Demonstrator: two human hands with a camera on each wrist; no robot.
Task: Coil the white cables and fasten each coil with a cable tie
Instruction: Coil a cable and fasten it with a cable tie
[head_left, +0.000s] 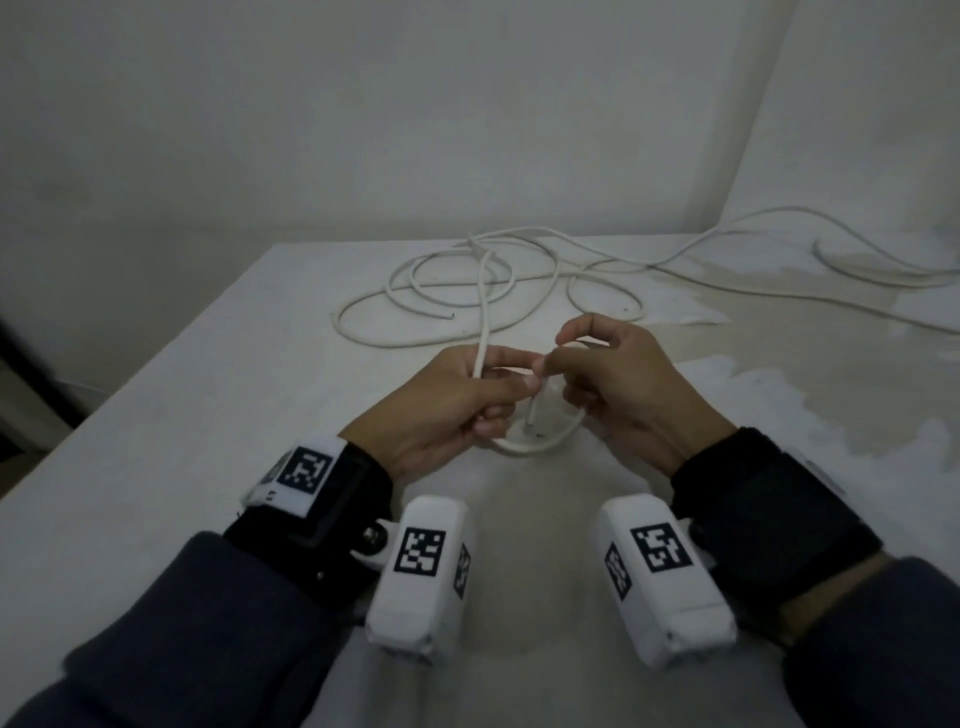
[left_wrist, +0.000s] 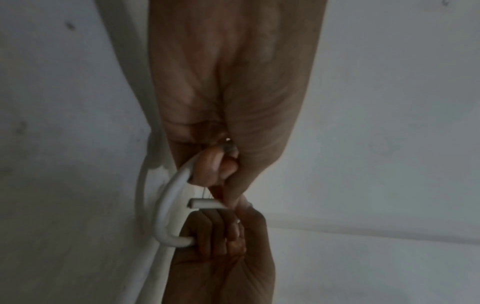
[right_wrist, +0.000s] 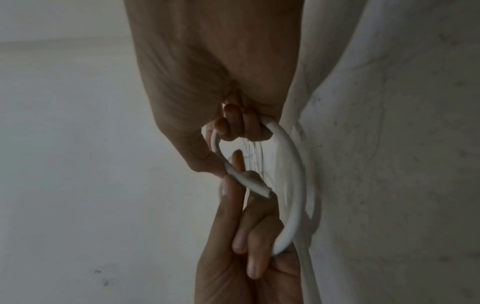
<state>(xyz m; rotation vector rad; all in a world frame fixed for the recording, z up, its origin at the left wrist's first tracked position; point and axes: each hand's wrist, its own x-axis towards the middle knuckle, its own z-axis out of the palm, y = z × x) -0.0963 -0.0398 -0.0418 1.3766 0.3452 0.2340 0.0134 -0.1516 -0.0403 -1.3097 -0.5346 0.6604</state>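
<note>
A white cable (head_left: 484, 312) runs from a loose tangle (head_left: 467, 270) at the back of the table to my hands. My left hand (head_left: 498, 387) grips it with curled fingers. My right hand (head_left: 569, 364) pinches the same cable near its cut end (head_left: 530, 423), which points down. Between the two hands the cable bends into one small loop (head_left: 537, 444) just above the table. In the left wrist view the loop (left_wrist: 162, 207) and the cut end (left_wrist: 205, 204) lie between my left hand (left_wrist: 213, 164) and right hand (left_wrist: 221, 236). No cable tie shows.
A second stretch of white cable (head_left: 779, 244) trails off to the right across a stained patch of the table. The white table (head_left: 208, 441) ends in an edge on the left, and a pale wall stands close behind it.
</note>
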